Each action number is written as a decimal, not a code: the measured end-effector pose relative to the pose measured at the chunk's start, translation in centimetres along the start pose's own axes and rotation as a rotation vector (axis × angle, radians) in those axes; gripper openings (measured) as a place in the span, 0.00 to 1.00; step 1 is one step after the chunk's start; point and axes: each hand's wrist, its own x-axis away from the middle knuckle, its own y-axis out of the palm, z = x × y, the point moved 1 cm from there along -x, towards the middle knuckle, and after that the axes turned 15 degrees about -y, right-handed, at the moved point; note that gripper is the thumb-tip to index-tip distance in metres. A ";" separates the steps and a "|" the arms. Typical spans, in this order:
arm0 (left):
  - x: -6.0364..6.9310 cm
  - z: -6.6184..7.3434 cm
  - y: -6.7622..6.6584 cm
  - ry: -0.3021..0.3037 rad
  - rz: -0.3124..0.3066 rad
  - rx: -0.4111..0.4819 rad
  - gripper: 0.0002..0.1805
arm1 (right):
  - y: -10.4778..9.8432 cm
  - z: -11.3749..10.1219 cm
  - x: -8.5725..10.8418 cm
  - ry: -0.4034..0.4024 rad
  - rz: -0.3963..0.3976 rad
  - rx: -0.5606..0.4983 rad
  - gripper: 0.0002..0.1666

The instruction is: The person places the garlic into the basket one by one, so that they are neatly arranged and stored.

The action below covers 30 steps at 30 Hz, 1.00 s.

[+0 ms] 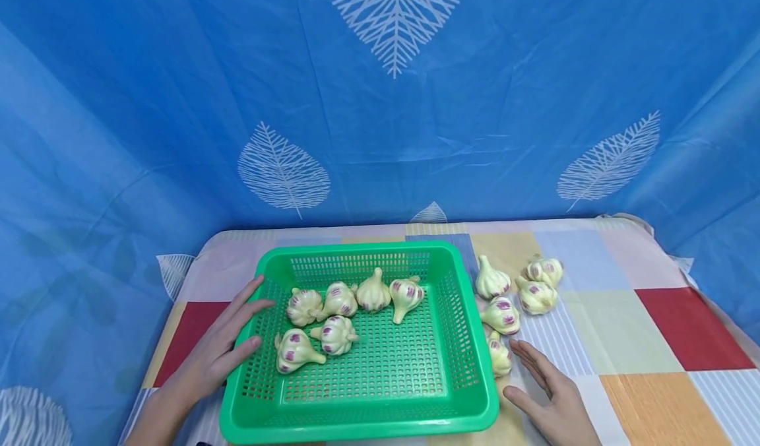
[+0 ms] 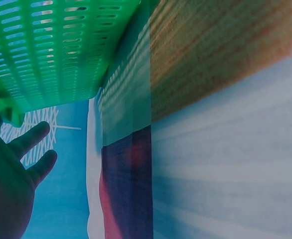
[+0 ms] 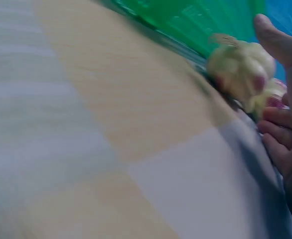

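A green plastic basket (image 1: 356, 431) with slotted walls stands on the table, several garlic bulbs (image 1: 336, 335) lying in its left and far parts. At the basket's left rim is my left hand (image 1: 216, 350), its fingers extended and spread and their tips reaching over the edge. My right hand (image 1: 552, 396) is just right of the basket, fingers and thumb apart with nothing between them. Nearest to its fingertips lies a garlic bulb (image 1: 500, 357) against the basket's right side. The right wrist view shows this hand (image 3: 288, 119) close beside a garlic bulb (image 3: 240, 69).
More purple-streaked garlic bulbs (image 1: 537, 296) lie on the cloth to the right of the basket. A patchwork-checked tablecloth (image 1: 635, 340) covers the table. Blue curtains (image 1: 475, 136) with white leaf prints hang behind it and at both sides.
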 end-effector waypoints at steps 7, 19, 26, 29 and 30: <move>-0.1 0.0 0.0 0.001 0.005 -0.013 0.29 | 1.8 0.1 -0.5 0.040 0.095 0.010 0.45; -0.1 0.0 0.1 0.007 0.000 -0.006 0.29 | 3.3 -0.5 -1.8 0.054 0.134 0.044 0.39; -0.2 0.1 0.0 0.007 0.001 -0.005 0.29 | 3.1 -0.9 -2.1 0.095 0.236 0.001 0.30; 0.0 0.2 0.0 0.006 -0.002 0.003 0.29 | 3.0 -1.1 -2.3 0.132 0.231 -0.019 0.30; 0.0 0.2 0.0 0.006 -0.001 0.001 0.29 | 2.9 -1.1 -2.3 0.139 0.227 -0.028 0.30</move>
